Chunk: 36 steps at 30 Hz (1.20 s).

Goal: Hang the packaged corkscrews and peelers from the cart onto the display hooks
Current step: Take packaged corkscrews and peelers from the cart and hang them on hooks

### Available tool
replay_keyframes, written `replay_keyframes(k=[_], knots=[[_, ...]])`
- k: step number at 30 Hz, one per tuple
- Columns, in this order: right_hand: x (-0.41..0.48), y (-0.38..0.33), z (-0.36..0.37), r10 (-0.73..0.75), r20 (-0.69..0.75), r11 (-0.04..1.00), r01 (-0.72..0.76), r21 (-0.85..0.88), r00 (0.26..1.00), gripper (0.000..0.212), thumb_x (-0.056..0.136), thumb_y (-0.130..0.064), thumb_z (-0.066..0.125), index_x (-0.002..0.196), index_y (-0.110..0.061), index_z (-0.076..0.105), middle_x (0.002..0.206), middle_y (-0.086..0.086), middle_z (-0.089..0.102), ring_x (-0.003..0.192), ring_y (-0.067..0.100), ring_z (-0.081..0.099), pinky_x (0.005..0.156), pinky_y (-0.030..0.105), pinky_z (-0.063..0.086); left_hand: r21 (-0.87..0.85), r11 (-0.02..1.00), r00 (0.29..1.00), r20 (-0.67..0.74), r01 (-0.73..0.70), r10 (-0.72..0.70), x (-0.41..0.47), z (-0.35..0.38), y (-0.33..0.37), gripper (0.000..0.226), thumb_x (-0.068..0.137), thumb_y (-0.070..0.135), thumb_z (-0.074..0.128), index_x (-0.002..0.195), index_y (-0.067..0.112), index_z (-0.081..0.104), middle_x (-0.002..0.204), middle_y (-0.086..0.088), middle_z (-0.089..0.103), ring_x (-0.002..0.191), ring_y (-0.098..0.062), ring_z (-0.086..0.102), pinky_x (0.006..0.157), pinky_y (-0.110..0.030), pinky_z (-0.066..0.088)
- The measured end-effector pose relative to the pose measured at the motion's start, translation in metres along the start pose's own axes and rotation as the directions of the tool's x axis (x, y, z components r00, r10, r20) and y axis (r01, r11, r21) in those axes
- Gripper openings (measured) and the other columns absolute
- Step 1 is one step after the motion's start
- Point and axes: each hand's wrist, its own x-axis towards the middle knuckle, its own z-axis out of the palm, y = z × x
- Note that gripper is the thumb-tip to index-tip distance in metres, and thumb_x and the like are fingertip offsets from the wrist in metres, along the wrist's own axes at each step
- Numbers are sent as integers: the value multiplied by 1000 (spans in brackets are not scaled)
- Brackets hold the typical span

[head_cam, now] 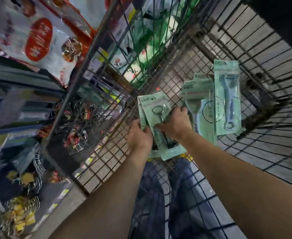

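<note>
**Down in the cart, both hands are gathering corkscrew packs**

Inside the wire cart (202, 54), the left hand (139, 137) is closing around the near edge of a small stack of corkscrew packs (156, 107), while the right hand (174, 125) is pressing over the top card, probably squaring the stack so it lifts as one. Just beside them, toward the right, the peeler packs (228, 95) are lying loose on the cart floor, overlapping each other and waiting their turn. Beyond the cart's left wall, shelf goods (38, 40) are showing blurred; no display hooks for these packs are clearly visible, so hanging is not yet under way.
</note>
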Motion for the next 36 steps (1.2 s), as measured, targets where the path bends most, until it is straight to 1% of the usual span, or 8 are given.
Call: replay_keyframes(k=[3,7,11,16,23,28,31,36], knots=[[-3,3,-1,22,-61,992,-14,126,998,90,78,-38,90,144,-4,41,146,15,46,131,32,51,110,39,46,-58,996,996,-38,74,-77,0,0,6,31,104,22,66,133,13,62,115,-9,73,68,-12,56,40,-17,33],[-7,8,-7,40,-45,893,-16,450,998,66,74,-11,92,124,-9,50,114,11,67,93,28,66,63,26,55,-148,981,990,-43,123,-131,-6,-2,13,26,102,16,67,126,9,63,102,-3,63,68,-11,55,35,-15,38],[-19,16,-20,-39,1,791,30,612,999,55,79,-12,90,126,-9,61,110,10,76,97,31,76,81,46,65,-215,970,994,12,111,-111,-17,-9,10,20,104,13,62,122,7,57,106,-10,70,66,-10,56,40,-14,39],[-56,27,-47,-31,73,638,-36,769,997,34,101,-21,69,129,-2,64,116,12,74,82,14,68,63,18,56,-220,975,999,30,30,-24,-38,-36,11,17,107,7,52,123,7,55,82,7,55,63,-9,51,44,-17,43],[-156,15,-104,-2,69,543,-56,838,998,52,100,-27,68,140,3,53,126,13,69,110,24,67,112,47,47,-219,974,988,130,-50,80,-102,-110,41,32,104,17,59,134,8,63,100,-12,73,66,-20,59,52,-22,45],[-241,-17,-146,-14,-49,501,50,864,999,15,102,-15,67,104,-1,61,96,11,70,86,23,66,71,24,57,-251,940,963,81,-230,257,-165,-176,72,24,104,16,65,125,5,71,105,-6,72,91,-20,64,71,-24,42],[-283,-35,-164,-22,-159,488,150,860,987,19,102,-13,67,114,1,66,123,27,71,106,32,72,83,39,60,-298,908,934,108,-295,339,-190,-222,85,19,103,13,67,121,9,70,104,-2,72,101,-22,69,83,-25,48],[-335,-66,-191,-108,-270,466,289,837,957,8,101,-6,66,104,-10,73,96,5,81,85,18,76,70,25,61,-303,840,876,33,-449,480,-219,-298,98,31,101,16,69,132,9,67,116,4,70,106,-15,70,92,-25,52]])
